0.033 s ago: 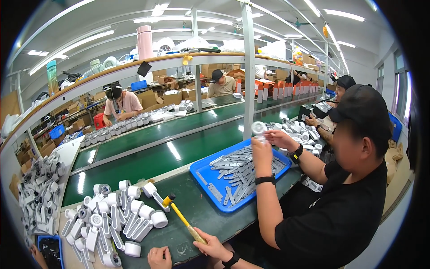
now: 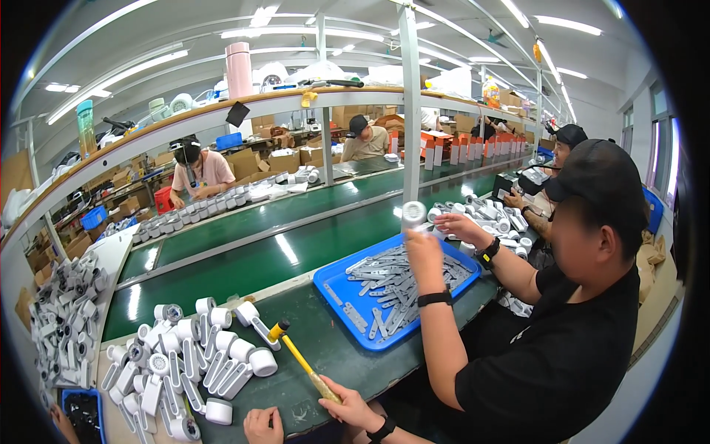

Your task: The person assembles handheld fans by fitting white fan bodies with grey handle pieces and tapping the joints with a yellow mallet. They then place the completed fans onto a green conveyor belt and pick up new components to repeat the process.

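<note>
My right hand grips the wooden lower end of a mallet with a yellow shaft and a black-and-yellow head. Its head is raised beside a white handheld fan part on the bench. My left hand rests on the bench's near edge, fingers curled, with nothing visible in it. To its left lies a heap of white and grey fan parts, some showing round grilles. At my right, a co-worker's hand holds up a white round-headed fan, blurred by motion.
A blue tray of flat grey strips stands between me and the co-worker. Beyond runs a green conveyor. More fan parts pile up at far left, above a small blue bin. A metal post rises behind the tray.
The co-worker's raised hand and the white fan have shifted slightly left and the fan has turned. My hands and the mallet have not visibly moved.
</note>
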{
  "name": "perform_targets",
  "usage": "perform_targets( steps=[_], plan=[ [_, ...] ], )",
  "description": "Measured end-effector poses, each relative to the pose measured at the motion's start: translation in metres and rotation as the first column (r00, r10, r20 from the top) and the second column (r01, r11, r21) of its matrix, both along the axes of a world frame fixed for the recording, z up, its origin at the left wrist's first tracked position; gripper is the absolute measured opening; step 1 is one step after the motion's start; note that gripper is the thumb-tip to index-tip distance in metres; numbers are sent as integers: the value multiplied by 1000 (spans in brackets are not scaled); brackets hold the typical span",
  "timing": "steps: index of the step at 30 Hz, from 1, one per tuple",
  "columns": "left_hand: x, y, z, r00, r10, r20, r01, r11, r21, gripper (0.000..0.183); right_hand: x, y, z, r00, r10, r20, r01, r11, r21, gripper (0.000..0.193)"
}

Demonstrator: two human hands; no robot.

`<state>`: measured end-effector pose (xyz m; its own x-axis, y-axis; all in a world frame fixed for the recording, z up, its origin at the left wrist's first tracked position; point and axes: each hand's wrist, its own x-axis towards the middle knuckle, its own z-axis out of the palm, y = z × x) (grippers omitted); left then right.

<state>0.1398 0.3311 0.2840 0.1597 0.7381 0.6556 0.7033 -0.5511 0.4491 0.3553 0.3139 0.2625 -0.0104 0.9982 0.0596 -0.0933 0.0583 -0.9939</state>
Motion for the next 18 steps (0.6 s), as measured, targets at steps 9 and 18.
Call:
perform_targets(
  steps=[9, 18],
  plan=[
    [-1, -6, 2, 1000, 3, -5, -3, 1000, -19, 7, -4, -7, 1, 997, -57, 46, 53, 995, 82, 63],
    [-11, 12, -29, 997, 62, 43, -55, 986, -154, 8, -8, -20, -7, 990, -142, -3, 141, 974, 180, 61]
  ],
)
